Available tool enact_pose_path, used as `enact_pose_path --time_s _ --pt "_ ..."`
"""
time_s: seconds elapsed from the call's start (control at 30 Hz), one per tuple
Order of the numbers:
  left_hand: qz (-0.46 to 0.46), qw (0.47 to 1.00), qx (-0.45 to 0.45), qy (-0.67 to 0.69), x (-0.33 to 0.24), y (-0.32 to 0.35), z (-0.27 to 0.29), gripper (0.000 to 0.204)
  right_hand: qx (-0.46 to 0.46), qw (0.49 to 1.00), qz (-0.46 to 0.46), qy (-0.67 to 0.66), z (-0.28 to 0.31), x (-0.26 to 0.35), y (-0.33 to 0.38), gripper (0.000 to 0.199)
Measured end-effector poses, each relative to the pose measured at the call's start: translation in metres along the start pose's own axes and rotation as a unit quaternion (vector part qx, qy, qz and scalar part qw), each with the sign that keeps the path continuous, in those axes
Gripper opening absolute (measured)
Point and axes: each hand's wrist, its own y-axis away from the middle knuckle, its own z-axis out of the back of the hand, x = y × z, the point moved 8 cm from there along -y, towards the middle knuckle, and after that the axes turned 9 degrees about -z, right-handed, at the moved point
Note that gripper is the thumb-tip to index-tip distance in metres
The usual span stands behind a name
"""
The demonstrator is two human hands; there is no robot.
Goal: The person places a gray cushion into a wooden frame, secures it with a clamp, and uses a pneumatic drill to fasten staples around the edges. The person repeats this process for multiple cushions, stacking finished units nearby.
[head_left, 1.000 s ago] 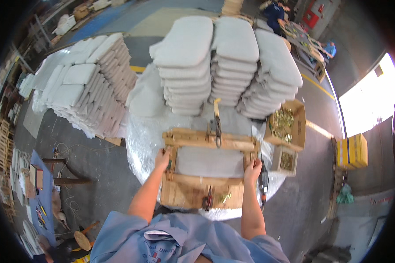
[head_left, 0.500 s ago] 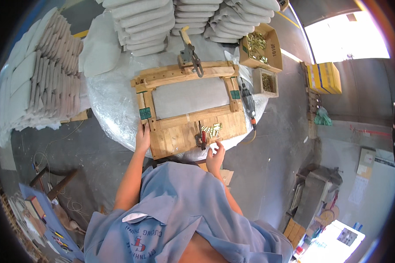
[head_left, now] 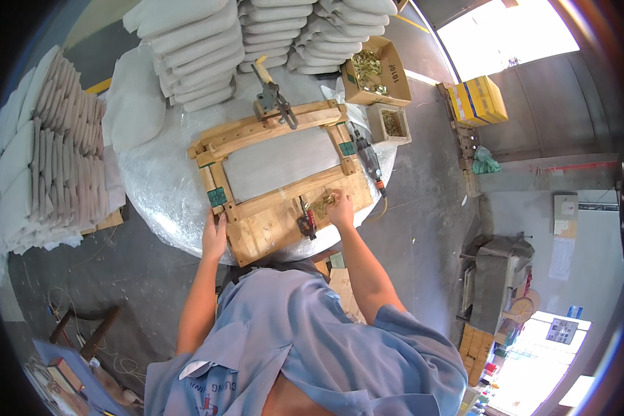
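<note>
the wooden frame [head_left: 277, 177] is laid flat on the wrapped desk [head_left: 159, 187]. its edge at 8 o'clock is pressed by the left hand [head_left: 215, 239], grip open and flat. small brass pieces [head_left: 324, 202] at 5 o'clock are touched by the right hand [head_left: 341, 211]; whether its grip is closed cannot be told.

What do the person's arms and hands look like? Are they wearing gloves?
No gloves: the left hand and right hand are bare, fingers uncovered, with no watch or rings visible. The forearms are bare too. A light blue short-sleeved shirt covers the upper arms.
</note>
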Motion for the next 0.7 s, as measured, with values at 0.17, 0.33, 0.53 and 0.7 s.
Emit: enact_pose_path --time_s 0.17,0.33,0.53,0.7 --pt "0.005 1.0 -0.021 -0.019 -0.001 0.004 -0.009 0.057 0.075 0.996 0.042 -0.027 -0.004 -0.008 -0.018 0.034" --pt "0.011 0.992 -0.111 -0.058 -0.009 0.009 -0.016 0.052 0.137 0.984 0.096 -0.057 -0.012 -0.02 -0.031 0.017" --pt "0.065 0.907 -0.416 0.008 0.013 0.065 -0.051 0.052 0.205 0.955 0.192 -0.094 0.019 0.008 -0.023 0.016" --pt "-0.044 0.89 -0.382 -0.243 -0.106 0.098 -0.148 0.051 0.221 0.951 0.201 -0.08 0.012 -0.015 -0.066 0.021"
